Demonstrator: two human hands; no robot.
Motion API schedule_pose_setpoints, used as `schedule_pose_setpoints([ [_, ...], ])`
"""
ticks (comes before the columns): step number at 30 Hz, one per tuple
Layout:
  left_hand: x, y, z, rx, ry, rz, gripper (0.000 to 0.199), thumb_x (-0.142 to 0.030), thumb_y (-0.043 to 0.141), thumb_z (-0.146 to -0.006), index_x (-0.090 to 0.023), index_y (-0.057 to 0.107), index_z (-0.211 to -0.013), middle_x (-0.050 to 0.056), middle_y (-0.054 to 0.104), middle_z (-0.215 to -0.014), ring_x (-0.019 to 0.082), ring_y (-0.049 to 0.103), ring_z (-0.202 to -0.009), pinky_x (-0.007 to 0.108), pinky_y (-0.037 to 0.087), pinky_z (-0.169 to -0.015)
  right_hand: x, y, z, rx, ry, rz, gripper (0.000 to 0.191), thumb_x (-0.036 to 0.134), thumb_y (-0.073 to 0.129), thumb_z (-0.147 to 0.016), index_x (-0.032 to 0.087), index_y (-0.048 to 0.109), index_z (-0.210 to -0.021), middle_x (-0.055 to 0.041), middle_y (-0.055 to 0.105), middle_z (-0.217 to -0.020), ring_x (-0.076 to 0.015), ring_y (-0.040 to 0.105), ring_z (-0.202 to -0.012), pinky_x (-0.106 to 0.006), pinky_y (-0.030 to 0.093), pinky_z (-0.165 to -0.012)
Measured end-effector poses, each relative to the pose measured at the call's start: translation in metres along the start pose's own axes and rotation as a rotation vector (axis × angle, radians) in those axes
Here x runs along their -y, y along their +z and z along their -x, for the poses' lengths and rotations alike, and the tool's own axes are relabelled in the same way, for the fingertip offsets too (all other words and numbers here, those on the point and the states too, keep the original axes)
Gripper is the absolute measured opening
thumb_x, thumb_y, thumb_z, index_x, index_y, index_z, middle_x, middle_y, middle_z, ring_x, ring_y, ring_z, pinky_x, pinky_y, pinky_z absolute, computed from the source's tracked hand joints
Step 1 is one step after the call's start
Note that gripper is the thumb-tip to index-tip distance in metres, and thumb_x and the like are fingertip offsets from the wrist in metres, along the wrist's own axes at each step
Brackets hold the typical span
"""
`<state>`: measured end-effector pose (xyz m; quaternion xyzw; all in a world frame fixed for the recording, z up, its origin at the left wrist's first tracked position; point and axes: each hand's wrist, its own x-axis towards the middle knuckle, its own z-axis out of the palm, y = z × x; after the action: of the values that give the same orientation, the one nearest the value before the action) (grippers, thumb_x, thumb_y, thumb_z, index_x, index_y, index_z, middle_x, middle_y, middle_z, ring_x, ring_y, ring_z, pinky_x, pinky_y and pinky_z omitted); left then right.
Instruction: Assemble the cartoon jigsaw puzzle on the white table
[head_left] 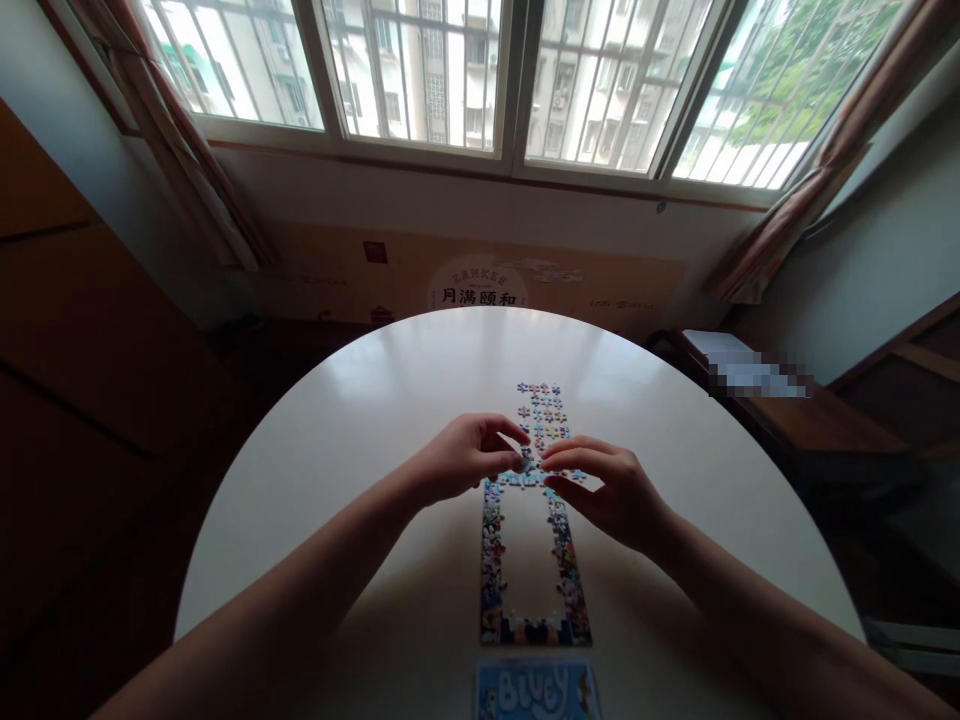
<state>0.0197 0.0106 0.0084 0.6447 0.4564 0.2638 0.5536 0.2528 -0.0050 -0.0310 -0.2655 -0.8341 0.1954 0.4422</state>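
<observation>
Blue BLUEY card [534, 692] beside multicoloured, open-centred jigsaw [492, 560].

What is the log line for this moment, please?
left hand: at far end of puzzle border, grip unclear | right hand: same, grip unclear | border: middle unfilled | loose pieces: beyond border | Bluey picture: near side

Smooth gloss is spreading under matt-looking puzzle pieces [552, 403].
The bench [300, 510] is showing a hard, polished face, reflecting window light beyond the left hand [524, 452] and right hand [545, 472]; nearer than both, the printed puzzle border [574, 590] is looking smooth and the "Bluey" picture panel [535, 690] is carrying a faint sheen. Far beyond the left hand, the curtain [169, 150] is hanging in soft cloth folds; well right of the right hand, the low ledge [795, 425] is looking like smooth wood.
</observation>
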Motion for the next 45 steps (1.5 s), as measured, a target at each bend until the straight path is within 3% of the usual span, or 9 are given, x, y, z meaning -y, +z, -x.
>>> schedule_pose_setpoints([
  [7,0.005,0.007,-0.001,0.054,0.037,0.049,0.030,-0.022,0.072,-0.078,-0.016,0.066,-0.107,0.003,0.074,-0.076,0.015,0.064,-0.070,0.028,0.047,-0.065,-0.005,-0.001,0.000,0.040,-0.056,0.060,0.018,0.022,0.074,-0.088,0.028,0.072,-0.105,-0.0034,0.076,-0.108,-0.0183,0.073,-0.095,-0.038,0.063,-0.083],
  [15,0.012,0.020,-0.003,0.038,0.091,0.003,0.023,-0.022,0.071,-0.079,-0.016,0.068,-0.101,-0.002,0.067,-0.066,0.012,0.059,-0.063,0.026,0.046,-0.063,0.004,-0.008,-0.005,0.213,-0.137,0.222,0.009,0.020,0.067,-0.093,0.027,0.073,-0.095,0.0014,0.077,-0.094,-0.0156,0.068,-0.081,-0.033,0.057,-0.071],
  [18,0.013,0.018,-0.003,-0.024,0.137,-0.169,0.022,-0.028,0.070,-0.082,-0.017,0.070,-0.101,0.001,0.070,-0.072,0.014,0.061,-0.066,0.027,0.048,-0.064,-0.001,-0.014,-0.003,0.242,-0.118,0.246,0.009,0.022,0.067,-0.093,0.026,0.074,-0.096,0.0010,0.078,-0.097,-0.0156,0.068,-0.082,-0.033,0.056,-0.073],
  [21,0.014,0.013,-0.001,-0.125,0.268,-0.549,0.014,-0.028,0.068,-0.085,-0.021,0.076,-0.095,0.002,0.073,-0.084,0.015,0.063,-0.072,0.030,0.048,-0.070,-0.009,-0.021,0.000,0.295,-0.069,0.270,0.009,0.025,0.066,-0.094,0.026,0.075,-0.098,0.0012,0.078,-0.097,-0.0154,0.068,-0.083,-0.032,0.055,-0.074],
  [23,0.017,0.011,0.000,-0.126,0.346,-0.746,0.014,-0.023,0.067,-0.086,-0.025,0.078,-0.093,0.003,0.073,-0.094,0.016,0.064,-0.080,0.032,0.049,-0.073,-0.013,-0.024,0.002,0.350,-0.032,0.284,0.010,0.026,0.067,-0.094,0.026,0.075,-0.098,0.0017,0.078,-0.096,-0.0152,0.067,-0.083,-0.031,0.054,-0.074],
  [27,0.023,0.014,-0.001,-0.087,0.444,-0.932,0.023,-0.018,0.063,-0.087,-0.030,0.079,-0.098,0.003,0.072,-0.103,0.020,0.063,-0.091,0.034,0.051,-0.075,-0.015,-0.023,0.003,0.419,0.007,0.291,0.010,0.025,0.067,-0.093,0.026,0.076,-0.097,0.0018,0.077,-0.094,-0.0154,0.067,-0.084,-0.031,0.052,-0.076],
  [33,0.021,0.020,-0.001,-0.106,0.465,-1.035,0.030,-0.015,0.064,-0.082,-0.035,0.081,-0.097,0.004,0.070,-0.110,0.025,0.059,-0.099,0.037,0.054,-0.076,-0.011,-0.015,0.001,0.425,0.017,0.314,0.014,0.025,0.064,-0.095,0.026,0.077,-0.096,0.0011,0.077,-0.094,-0.0156,0.065,-0.083,-0.031,0.051,-0.075],
  [45,0.028,0.019,-0.004,-0.099,0.530,-1.046,0.020,-0.025,0.067,-0.086,-0.037,0.081,-0.094,0.004,0.066,-0.124,0.027,0.057,-0.109,0.042,0.055,-0.088,-0.010,-0.011,0.002,0.432,-0.006,0.322,0.016,0.026,0.061,-0.097,0.027,0.077,-0.097,0.0003,0.076,-0.093,-0.0159,0.063,-0.084,-0.031,0.049,-0.073],
])
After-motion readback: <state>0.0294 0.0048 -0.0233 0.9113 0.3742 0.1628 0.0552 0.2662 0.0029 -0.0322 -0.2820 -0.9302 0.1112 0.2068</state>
